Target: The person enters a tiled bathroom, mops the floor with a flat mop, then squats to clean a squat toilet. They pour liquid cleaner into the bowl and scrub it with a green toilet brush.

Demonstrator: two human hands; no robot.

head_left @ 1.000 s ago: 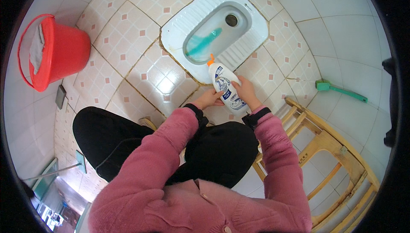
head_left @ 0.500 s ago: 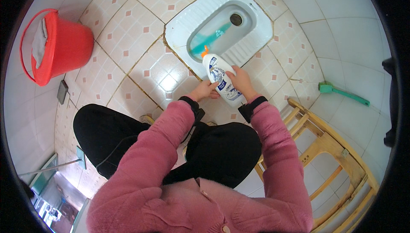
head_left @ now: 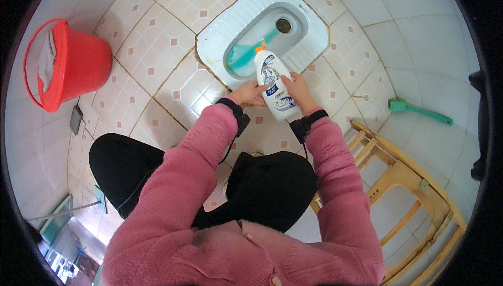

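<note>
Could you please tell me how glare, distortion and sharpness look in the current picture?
In the head view, white glare sits on the floor tiles, left of the left hand; in the head view, seams between the wall tiles bow near the black rim; in the head view, the white bottle and right hand look reasonably sharp.

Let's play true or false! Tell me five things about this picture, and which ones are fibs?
1. The left hand and right hand both hold the white bottle. True.
2. The bottle's cap is purple. False: it is orange.
3. Blue-green liquid lies in the bowl of the squat toilet. True.
4. A grey cloth is at the opening of the red bucket. True.
5. The left hand holds the green brush. False: it is over at the right, apart from both hands.
</note>
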